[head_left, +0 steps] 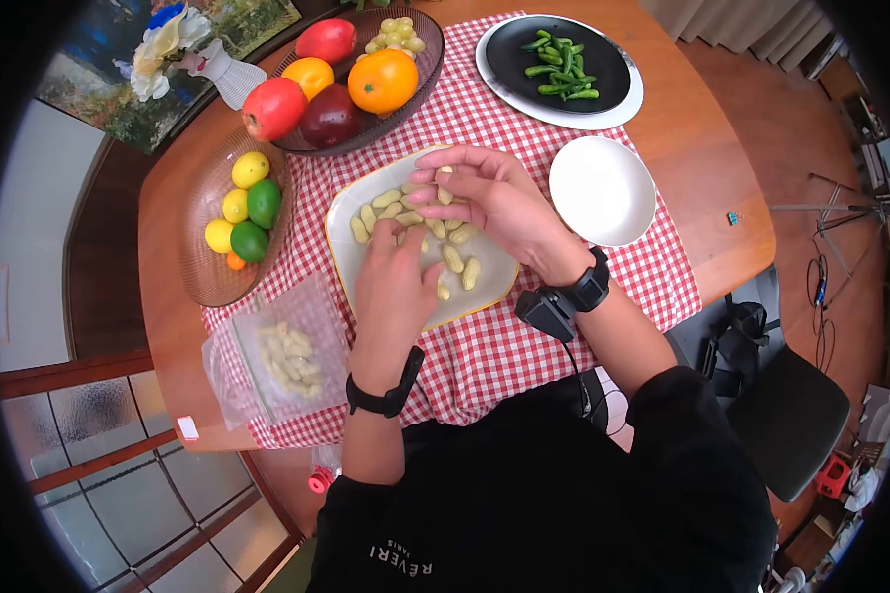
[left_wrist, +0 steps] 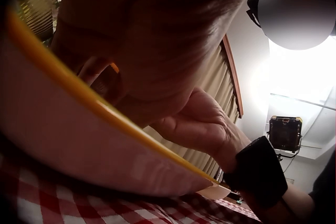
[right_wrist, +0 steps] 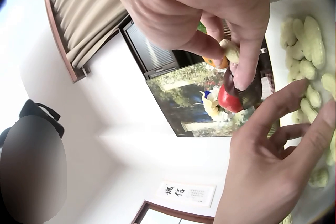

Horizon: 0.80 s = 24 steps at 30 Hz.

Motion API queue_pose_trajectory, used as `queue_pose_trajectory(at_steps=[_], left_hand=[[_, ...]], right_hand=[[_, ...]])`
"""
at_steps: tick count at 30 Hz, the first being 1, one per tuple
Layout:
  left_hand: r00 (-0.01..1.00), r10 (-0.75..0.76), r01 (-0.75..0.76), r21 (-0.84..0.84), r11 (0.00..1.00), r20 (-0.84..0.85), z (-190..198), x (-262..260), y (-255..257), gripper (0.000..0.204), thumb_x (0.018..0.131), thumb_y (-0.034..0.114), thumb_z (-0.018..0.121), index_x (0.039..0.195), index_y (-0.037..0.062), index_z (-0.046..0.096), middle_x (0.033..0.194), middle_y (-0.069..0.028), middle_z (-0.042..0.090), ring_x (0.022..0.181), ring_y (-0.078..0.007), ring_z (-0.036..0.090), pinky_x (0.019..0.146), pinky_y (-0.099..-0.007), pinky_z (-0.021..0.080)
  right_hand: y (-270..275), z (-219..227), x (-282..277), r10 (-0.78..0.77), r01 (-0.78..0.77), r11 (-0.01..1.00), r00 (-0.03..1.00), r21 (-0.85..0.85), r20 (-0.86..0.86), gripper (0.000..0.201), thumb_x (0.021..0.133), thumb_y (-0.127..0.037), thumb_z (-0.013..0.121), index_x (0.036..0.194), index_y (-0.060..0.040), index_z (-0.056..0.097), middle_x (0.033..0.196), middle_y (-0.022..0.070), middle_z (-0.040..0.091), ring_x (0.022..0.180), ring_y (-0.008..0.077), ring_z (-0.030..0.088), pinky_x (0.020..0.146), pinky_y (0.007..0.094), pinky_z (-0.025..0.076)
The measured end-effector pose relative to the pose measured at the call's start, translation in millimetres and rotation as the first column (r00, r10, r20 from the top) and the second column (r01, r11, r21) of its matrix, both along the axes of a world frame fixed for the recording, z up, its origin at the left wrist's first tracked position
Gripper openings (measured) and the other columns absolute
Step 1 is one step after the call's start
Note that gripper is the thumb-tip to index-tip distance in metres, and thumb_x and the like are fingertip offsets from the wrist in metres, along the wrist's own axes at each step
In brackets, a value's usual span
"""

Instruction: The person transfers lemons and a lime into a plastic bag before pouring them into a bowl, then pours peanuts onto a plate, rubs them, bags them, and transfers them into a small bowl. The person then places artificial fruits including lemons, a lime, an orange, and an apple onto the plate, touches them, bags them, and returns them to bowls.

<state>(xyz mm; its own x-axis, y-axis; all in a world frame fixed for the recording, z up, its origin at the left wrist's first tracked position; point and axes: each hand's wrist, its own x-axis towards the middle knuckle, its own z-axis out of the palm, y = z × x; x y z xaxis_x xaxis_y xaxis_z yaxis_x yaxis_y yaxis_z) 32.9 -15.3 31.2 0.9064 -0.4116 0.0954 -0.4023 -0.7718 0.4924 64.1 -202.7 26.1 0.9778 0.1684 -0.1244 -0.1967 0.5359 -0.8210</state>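
Observation:
A pale, yellow-rimmed dish [head_left: 489, 282] with several unshelled peanuts [head_left: 391, 205] lies under both hands. My right hand [head_left: 509, 208] is raised over its far right side and pinches one peanut [right_wrist: 230, 50] between thumb and fingertips. Lower on the left, my left hand [head_left: 396, 292] reaches over the rim, its fingers spread down among the peanuts, as the right wrist view also shows. In the left wrist view the dish's yellow rim [left_wrist: 100, 106] crosses in front, and the left palm hides the dish's contents.
A clear zip bag of peanuts [head_left: 292, 361] lies left of the dish, a white bowl [head_left: 603, 191] at its right. Behind stand a fruit bowl [head_left: 430, 59] and a black plate [head_left: 509, 74] of green peppers. A basket [head_left: 203, 267] holds lemons and green fruit. Checked cloth [head_left: 485, 366] lies underneath.

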Motion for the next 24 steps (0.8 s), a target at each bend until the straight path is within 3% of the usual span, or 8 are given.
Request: queue_pose_trajectory(at_steps=[10, 22, 24], left_hand=[[0.999, -0.017, 0.017, 0.019, 1.0, 0.029, -6, 7, 1, 0.022, 0.082, -0.008, 0.069, 0.104, -0.003, 0.071, 0.109, -0.0206, 0.063, 0.103, -0.0416, 0.067, 0.088, -0.0499, 0.055], [0.985, 0.095, -0.074, -0.141, 0.987, 0.146, 2, 6, 25, 0.02, 0.084, -0.003, 0.072, 0.103, -0.0003, 0.073, 0.111, -0.0153, 0.067, 0.094, -0.0377, 0.071, 0.082, -0.0462, 0.057], [0.984, 0.123, -0.098, -0.182, 0.978, 0.129, 3, 5, 25, 0.02, 0.083, -0.003, 0.073, 0.103, -0.0001, 0.073, 0.109, -0.0156, 0.068, 0.097, -0.038, 0.071, 0.086, -0.0453, 0.056]], right_hand=[[0, 1, -2, -0.06, 0.061, 0.998, 0.998, -0.02, 0.032, 0.028, 0.108, -0.002, 0.055, 0.133, 0.0039, 0.065, 0.13, 0.0171, 0.07, 0.116, 0.0249, 0.073, 0.1, 0.037, 0.063], [4, 2, -3, -0.035, 0.038, 0.995, 0.999, -0.087, 0.035, 0.026, 0.109, -0.003, 0.054, 0.131, 0.0041, 0.065, 0.129, 0.0177, 0.071, 0.118, 0.0258, 0.073, 0.103, 0.0383, 0.062], [4, -1, -6, -0.037, 0.04, 0.995, 0.999, -0.093, 0.037, 0.026, 0.109, -0.003, 0.054, 0.132, 0.0041, 0.065, 0.13, 0.018, 0.071, 0.119, 0.0263, 0.073, 0.103, 0.0387, 0.062]])
